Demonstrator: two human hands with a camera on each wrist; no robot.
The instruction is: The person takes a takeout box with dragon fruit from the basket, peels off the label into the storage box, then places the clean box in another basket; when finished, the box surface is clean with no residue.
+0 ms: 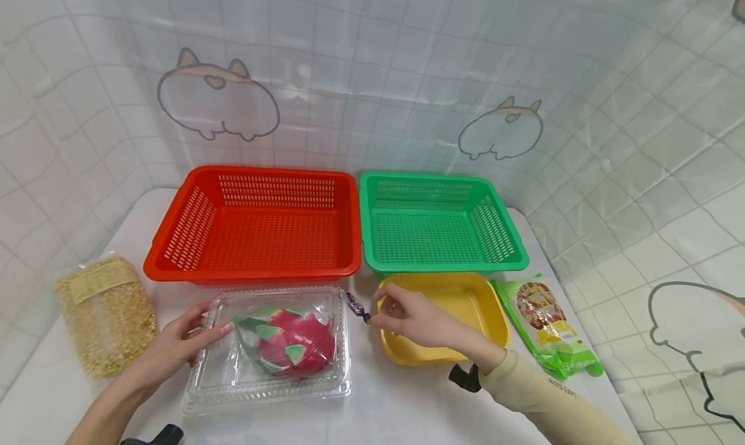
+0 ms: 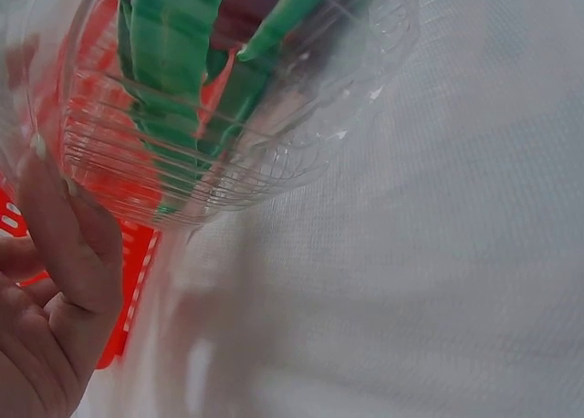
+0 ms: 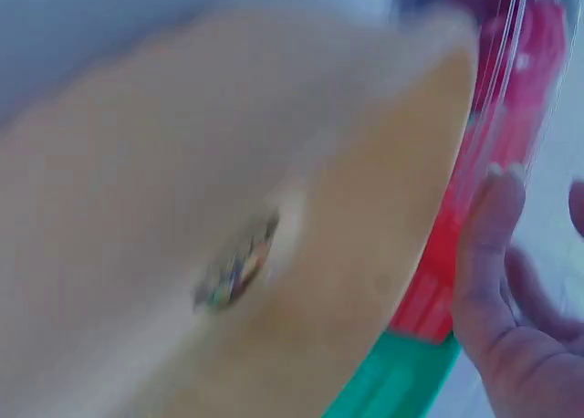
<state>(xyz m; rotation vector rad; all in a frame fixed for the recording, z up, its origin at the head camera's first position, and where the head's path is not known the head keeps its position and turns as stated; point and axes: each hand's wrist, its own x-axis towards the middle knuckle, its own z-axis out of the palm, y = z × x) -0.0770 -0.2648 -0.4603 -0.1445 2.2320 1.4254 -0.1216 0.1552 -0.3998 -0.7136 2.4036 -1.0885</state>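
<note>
A clear plastic box (image 1: 212,374) with its lid on holds a red dragon fruit (image 1: 299,345) with green leaf tips. My left hand (image 1: 174,345) grips the box's left edge, thumb over the lid and fingers at the side. Between box and yellow basin (image 1: 497,319) lies a purple-wrapped candy (image 1: 355,304). My right hand (image 1: 421,319) hovers over the basin's left rim, its bent fingers and thumb apart and close to the candy's end. The right wrist view shows another wrapped candy (image 3: 237,263), blurred, inside the basin, mostly hidden by that hand in the head view.
Behind stand a red basket (image 1: 268,238) and a green basket (image 1: 425,235), side by side. A bag of yellow kernels (image 1: 107,315) lies at far left, a green food packet (image 1: 547,325) at right. A patterned curtain (image 1: 361,76) surrounds the table.
</note>
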